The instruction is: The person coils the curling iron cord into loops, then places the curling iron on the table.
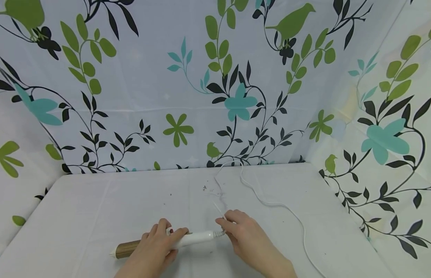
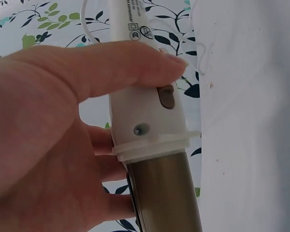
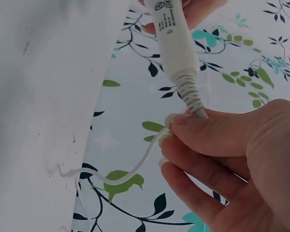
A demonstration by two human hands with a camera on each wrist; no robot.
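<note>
A curling iron with a white handle (image 1: 198, 238) and a gold-brown barrel (image 1: 126, 249) lies across the front of the table, barrel to the left. My left hand (image 1: 156, 247) grips it around the handle, near the barrel. In the left wrist view the thumb crosses the handle just above a brown switch (image 2: 167, 98), and a pale collar (image 2: 152, 149) rings the top of the barrel. My right hand (image 1: 248, 239) pinches the white cord (image 3: 121, 181) between thumb and fingers, right by the ribbed cord sleeve (image 3: 189, 92) at the handle's end.
The cord runs from the right hand to the back of the white table (image 1: 132, 200), loops there and comes forward along the right side. A curtain (image 1: 187, 77) printed with leaves, birds and flowers hangs behind and at both sides. Small dark marks dot the tabletop.
</note>
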